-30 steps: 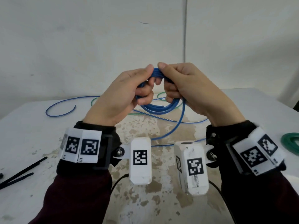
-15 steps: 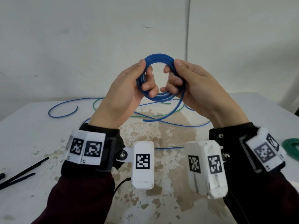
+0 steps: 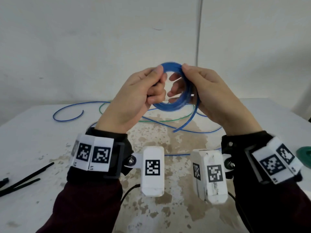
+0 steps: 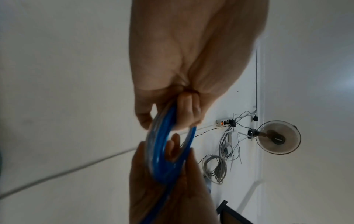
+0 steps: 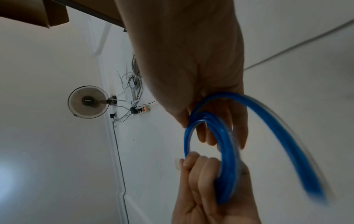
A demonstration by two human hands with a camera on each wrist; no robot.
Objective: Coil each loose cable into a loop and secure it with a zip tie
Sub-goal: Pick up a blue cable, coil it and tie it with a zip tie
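A blue cable wound into a small coil is held upright in the air above the table. My left hand grips the coil's left side with curled fingers. My right hand pinches the top right of the coil, fingers inside the loop. A short free end hangs down from the right hand. The left wrist view shows the coil edge-on between both hands. In the right wrist view the coil is round, with the blurred free end sweeping right.
Loose blue cable and a green cable lie on the stained white table behind the hands. Black zip ties lie at the left edge. A green coil sits at the right edge. A wall stands close behind.
Both hands have lifted the coil higher and turned it upright, facing me. The hanging tail has grown shorter as it was wound in.
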